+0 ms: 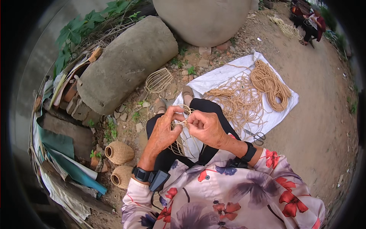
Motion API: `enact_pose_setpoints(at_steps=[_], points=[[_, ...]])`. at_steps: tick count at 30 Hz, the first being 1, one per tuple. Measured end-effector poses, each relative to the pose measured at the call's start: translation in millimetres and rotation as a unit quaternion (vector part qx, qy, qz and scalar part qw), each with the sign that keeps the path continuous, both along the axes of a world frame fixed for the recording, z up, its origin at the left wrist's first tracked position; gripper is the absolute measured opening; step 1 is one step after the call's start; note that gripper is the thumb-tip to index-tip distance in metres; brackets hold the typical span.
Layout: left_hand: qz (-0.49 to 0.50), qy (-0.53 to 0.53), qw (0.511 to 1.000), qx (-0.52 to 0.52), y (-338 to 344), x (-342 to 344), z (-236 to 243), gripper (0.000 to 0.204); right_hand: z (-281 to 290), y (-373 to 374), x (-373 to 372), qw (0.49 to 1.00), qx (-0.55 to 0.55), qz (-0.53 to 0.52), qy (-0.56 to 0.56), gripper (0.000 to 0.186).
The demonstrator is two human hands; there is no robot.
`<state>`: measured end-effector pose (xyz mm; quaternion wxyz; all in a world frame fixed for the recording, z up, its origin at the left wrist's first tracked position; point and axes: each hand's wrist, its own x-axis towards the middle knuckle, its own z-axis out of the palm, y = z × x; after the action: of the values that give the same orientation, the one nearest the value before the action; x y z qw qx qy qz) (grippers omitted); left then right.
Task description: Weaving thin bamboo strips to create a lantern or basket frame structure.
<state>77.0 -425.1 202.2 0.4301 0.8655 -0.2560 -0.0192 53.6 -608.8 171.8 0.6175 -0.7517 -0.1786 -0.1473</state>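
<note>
Apparently mid-tie: centre of view, L hand (166, 129) clamps pale, open-ribbed, basket-shaped frame (185, 145) over the lap; R hand (207, 129), fingertips together, pinches thin tan cord (183, 122) at its top. Next move prob. calls for snugging cord w/ R, frame steadied w/ L.

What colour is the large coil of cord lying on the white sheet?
The coil of cord is light brown, best seen in head view.
</note>
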Motion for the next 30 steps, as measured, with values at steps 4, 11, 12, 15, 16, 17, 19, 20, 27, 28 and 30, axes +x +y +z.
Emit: enact_pose_setpoints(at_steps=[4, 11, 12, 15, 16, 17, 19, 20, 27, 28, 30], points=[[0.022, -0.006, 1.000, 0.010, -4.5, -3.6, 3.4, 0.042, 27.5, -2.4, 30.5, 0.995, -0.003, 0.086, 0.044, 0.010], [0.142, -0.015, 0.987, -0.074, -21.5, -16.6, -11.5, 0.030, 5.4, -1.7, 63.6, 0.990, -0.038, 0.074, 0.110, 0.015], [0.138, -0.013, 0.988, -0.070, -20.8, -15.6, -12.9, 0.030, 6.1, -2.2, 63.6, 0.987, -0.083, 0.064, 0.118, 0.016], [0.129, -0.098, 0.987, -0.013, -17.1, -11.8, -14.7, 0.020, -1.7, -5.6, 61.4, 0.986, -0.096, 0.053, 0.129, 0.018], [0.120, -0.142, 0.982, -0.010, -17.5, -10.7, -12.5, 0.016, -5.0, -7.8, 60.3, 0.988, -0.069, 0.054, 0.129, 0.020], [0.110, -0.186, 0.976, -0.009, -18.2, -9.8, -11.3, 0.013, -8.1, -11.2, 57.2, 0.988, -0.066, 0.051, 0.132, 0.020], [0.101, -0.140, 0.985, 0.012, -14.0, -8.6, -9.1, 0.014, -14.8, -17.5, 47.3, 0.992, -0.015, 0.030, 0.124, 0.013], [0.098, -0.098, 0.990, 0.030, -13.0, -8.3, -8.0, 0.015, -15.7, -20.9, 42.0, 0.992, -0.013, 0.029, 0.125, 0.013], [0.127, 0.090, 0.981, -0.114, -22.5, -5.8, -2.0, 0.021, -20.4, -23.6, 16.2, 0.998, -0.049, 0.040, -0.004, 0.015], [0.116, 0.130, 0.974, -0.142, -20.4, -4.6, -2.9, 0.023, -23.0, -21.3, 15.4, 0.992, -0.089, 0.020, -0.082, 0.017], [0.105, 0.168, 0.965, -0.170, -18.9, -1.4, -0.1, 0.025, -24.9, -17.9, 15.7, 0.984, -0.111, 0.011, -0.141, 0.019]])
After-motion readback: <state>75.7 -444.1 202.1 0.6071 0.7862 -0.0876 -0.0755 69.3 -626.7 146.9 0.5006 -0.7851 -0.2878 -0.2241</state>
